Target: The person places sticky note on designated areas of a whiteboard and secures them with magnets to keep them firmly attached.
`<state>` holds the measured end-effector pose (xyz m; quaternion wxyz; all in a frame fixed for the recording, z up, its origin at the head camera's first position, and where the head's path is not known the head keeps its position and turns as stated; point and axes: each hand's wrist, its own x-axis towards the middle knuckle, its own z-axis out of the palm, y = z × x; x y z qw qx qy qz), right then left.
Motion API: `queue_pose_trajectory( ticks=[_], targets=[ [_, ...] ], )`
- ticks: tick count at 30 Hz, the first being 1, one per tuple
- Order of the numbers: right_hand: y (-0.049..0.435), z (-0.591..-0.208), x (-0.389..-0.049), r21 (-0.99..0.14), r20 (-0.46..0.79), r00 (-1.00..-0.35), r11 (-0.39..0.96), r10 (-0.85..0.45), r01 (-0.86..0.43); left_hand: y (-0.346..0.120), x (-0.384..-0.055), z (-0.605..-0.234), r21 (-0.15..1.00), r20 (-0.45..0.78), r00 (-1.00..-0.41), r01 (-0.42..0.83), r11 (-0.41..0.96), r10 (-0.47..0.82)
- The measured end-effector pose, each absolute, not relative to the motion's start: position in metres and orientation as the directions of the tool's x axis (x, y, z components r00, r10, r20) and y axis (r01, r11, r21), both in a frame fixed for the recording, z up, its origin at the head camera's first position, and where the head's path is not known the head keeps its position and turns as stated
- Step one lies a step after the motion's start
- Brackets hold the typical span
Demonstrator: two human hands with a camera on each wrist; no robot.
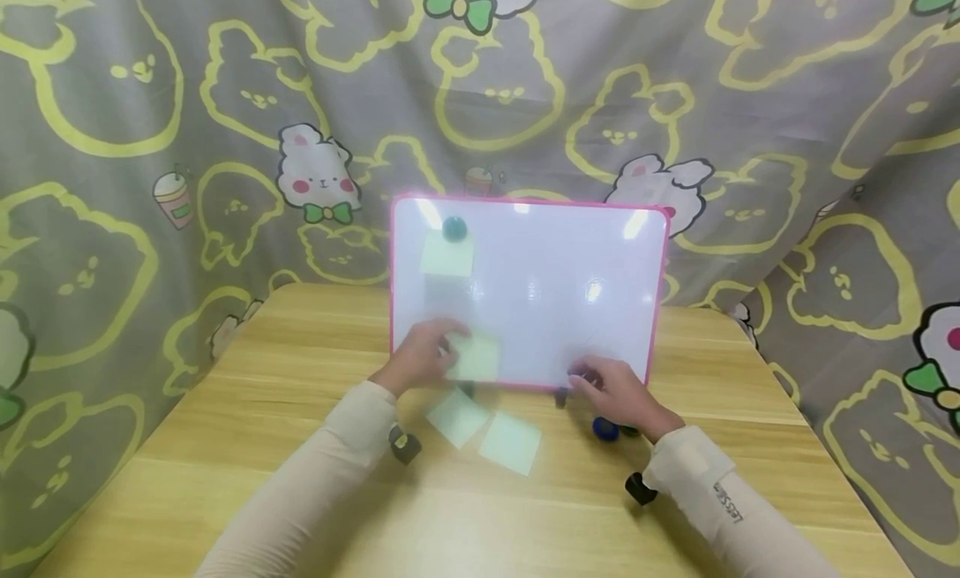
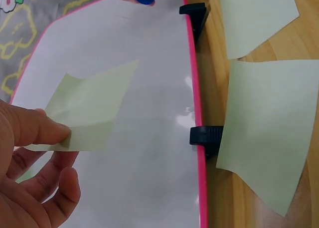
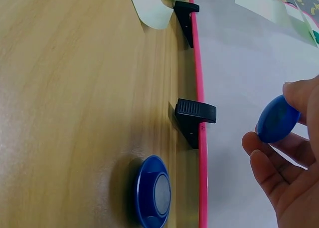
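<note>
Two grips: left hand (image 1: 422,355) pinches green note (image 2: 94,106), right hand (image 1: 615,392) blue magnet (image 3: 278,119)
Bench (image 1: 450,520): loose notes (image 1: 512,443) near, another magnet (image 3: 153,193) right
Whiteboard's (image 1: 555,265) near edge: black clips (image 3: 195,111)

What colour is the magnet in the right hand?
Blue; the magnet shows best in the right wrist view.

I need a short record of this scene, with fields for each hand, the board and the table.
Left hand: pinches a pale green square paper note
Right hand: holds a round blue magnet
Pink-rimmed rectangular whiteboard: stands in black clip feet
Upper left of whiteboard: posted pale green note, round green magnet at its top edge
Light wood-grain table: two loose pale green notes, another blue magnet
</note>
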<state>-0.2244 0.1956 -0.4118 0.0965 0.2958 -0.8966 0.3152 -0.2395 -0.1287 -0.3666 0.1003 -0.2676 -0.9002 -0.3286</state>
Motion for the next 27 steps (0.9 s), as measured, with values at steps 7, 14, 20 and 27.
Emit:
queue_pose_trajectory(
  ticks=[7,14,20,27],
  targets=[
    [0.195,-0.408,-0.226,-0.514,0.369,-0.808,0.624,-0.459,-0.589,-0.121,-0.240,-0.361,0.562,0.300,-0.863,0.505,0.656,0.407],
    [0.196,-0.402,-0.230,-0.512,0.370,-0.813,0.632,-0.449,-0.582,-0.115,-0.243,-0.359,0.585,0.283,-0.871,0.489,0.647,0.402],
    [0.194,-0.397,-0.231,-0.536,0.345,-0.833,0.638,-0.432,-0.553,-0.111,-0.244,-0.359,0.611,0.270,-0.874,0.480,0.629,0.404],
    [0.193,-0.393,-0.233,-0.516,0.364,-0.825,0.644,-0.432,-0.564,-0.109,-0.244,-0.357,0.584,0.282,-0.869,0.491,0.646,0.405]
  ],
)
